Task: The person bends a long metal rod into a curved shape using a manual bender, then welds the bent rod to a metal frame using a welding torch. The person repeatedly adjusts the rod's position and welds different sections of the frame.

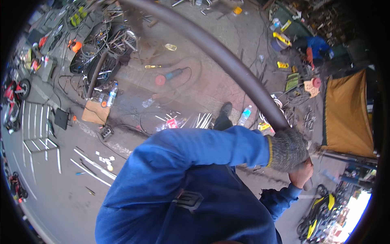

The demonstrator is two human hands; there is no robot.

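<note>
Your left hand [287, 151], in a grey knitted glove, is closed round the dark brown pipe [243, 77], close to its near end. In the head view your right hand [301, 174] sits just beyond the glove, fingers curled on the same pipe, with a short stub of its end showing past them. From there the pipe slants up and to your left, above the ground ahead of you, to the upper rim; you can't make out its far tip or what, if anything, it bears on. Some of its curve may come from the lens.

As for progress, your grip looks settled, with both hands on. The handling of the pipe itself seems unfinished, since it is up in your hands and not set down. How much remains, you can't tell here. On the ground, the angle grinder [174, 74] lies with no hand on it, the bright metal strips [94, 164] lie loose, and a shorter brown pipe [97, 75] slants beside the scrap.
</note>
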